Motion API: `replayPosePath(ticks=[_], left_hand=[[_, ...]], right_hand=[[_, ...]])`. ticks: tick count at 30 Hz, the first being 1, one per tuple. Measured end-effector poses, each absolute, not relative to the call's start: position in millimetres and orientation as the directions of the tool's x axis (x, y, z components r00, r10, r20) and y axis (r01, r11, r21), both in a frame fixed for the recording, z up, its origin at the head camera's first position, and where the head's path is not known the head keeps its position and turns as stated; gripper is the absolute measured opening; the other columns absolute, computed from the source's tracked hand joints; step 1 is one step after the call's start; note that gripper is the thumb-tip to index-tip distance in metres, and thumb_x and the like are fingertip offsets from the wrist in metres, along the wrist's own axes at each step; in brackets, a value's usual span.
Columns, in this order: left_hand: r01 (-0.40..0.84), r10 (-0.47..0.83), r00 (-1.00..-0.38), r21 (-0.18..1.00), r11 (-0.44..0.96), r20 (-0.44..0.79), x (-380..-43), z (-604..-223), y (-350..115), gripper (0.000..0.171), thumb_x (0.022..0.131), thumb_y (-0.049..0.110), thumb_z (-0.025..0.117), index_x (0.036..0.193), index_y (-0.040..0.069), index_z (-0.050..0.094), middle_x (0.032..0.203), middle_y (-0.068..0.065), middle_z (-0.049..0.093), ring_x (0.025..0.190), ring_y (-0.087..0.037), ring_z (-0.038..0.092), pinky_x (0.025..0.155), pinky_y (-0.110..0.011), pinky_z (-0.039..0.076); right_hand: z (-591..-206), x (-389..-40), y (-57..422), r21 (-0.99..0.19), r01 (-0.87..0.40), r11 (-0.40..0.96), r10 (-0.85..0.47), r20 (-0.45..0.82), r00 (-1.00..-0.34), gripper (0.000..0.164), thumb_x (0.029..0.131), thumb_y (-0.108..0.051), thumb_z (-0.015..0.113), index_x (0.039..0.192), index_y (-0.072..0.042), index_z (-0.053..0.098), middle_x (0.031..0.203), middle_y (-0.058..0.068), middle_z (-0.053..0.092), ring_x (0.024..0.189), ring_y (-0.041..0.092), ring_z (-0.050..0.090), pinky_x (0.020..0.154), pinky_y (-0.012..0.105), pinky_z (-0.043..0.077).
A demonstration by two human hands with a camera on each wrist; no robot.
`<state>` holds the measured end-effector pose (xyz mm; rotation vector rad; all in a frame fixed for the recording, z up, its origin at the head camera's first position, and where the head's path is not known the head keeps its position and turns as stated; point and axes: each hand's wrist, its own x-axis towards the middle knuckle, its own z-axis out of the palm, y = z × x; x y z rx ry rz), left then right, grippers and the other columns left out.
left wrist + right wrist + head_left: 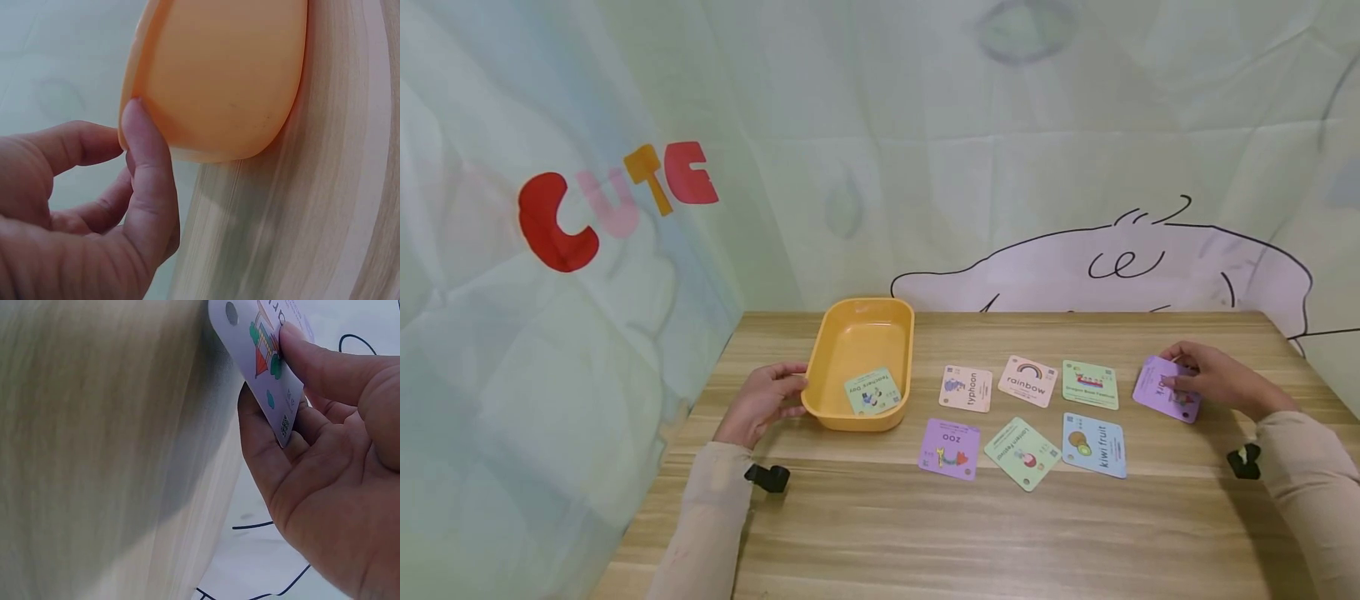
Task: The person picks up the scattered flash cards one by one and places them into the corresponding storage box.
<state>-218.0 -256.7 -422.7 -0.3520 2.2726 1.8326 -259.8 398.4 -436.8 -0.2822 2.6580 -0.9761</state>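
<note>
A yellow plastic tray [820,367] sits on the left part of the table, with a green "Teachers' Day" card [874,392] lying inside at its near end. My left hand [765,400] pinches the tray's left rim near the front corner; the left wrist view shows the rim [129,75] between thumb and finger. At the right, my right hand [1213,375] holds a purple card [1157,390], its picture a small building with trees. The right wrist view has the thumb on the printed face of this card [265,350] and fingers behind it, tilted off the table.
Between tray and right hand lie cards: typhoon [966,388], rainbow [1028,381] and Dragon Boat Festival [1090,385] at the back; zoo [950,448], Lantern Festival [1022,454] and kiwi fruit [1094,446] nearer. A printed curtain [850,167] hangs behind the wooden table [925,533].
</note>
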Motion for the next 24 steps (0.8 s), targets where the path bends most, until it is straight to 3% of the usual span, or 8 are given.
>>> replayPosePath(ticks=[11,24], left_hand=[[-0.31,-0.059,-0.951,0.93,0.197,-0.305,-217.3,-422.5,-257.4,0.041,0.103,0.012,0.058,0.141,0.0,0.053,0.134,-0.021,0.056,0.101,-0.024,0.064,0.075,-0.028,0.061],[-0.311,-0.056,-0.95,0.929,0.202,-0.306,-217.5,-421.8,-256.3,0.042,0.103,0.013,0.058,0.142,-0.001,0.053,0.133,-0.021,0.056,0.101,-0.023,0.064,0.076,-0.029,0.061]], right_hand=[[-435.7,-258.5,400.2,-0.651,-0.064,0.756,-0.249,-0.196,-0.948,0.035,0.103,-0.01,0.057,0.13,0.009,0.045,0.119,0.02,0.058,0.094,0.015,0.053,0.074,0.022,0.048],[-434.4,-256.8,400.5,-0.632,-0.075,0.771,-0.22,-0.154,-0.963,0.039,0.102,-0.013,0.06,0.13,0.01,0.047,0.126,0.028,0.057,0.098,0.021,0.055,0.073,0.019,0.047]])
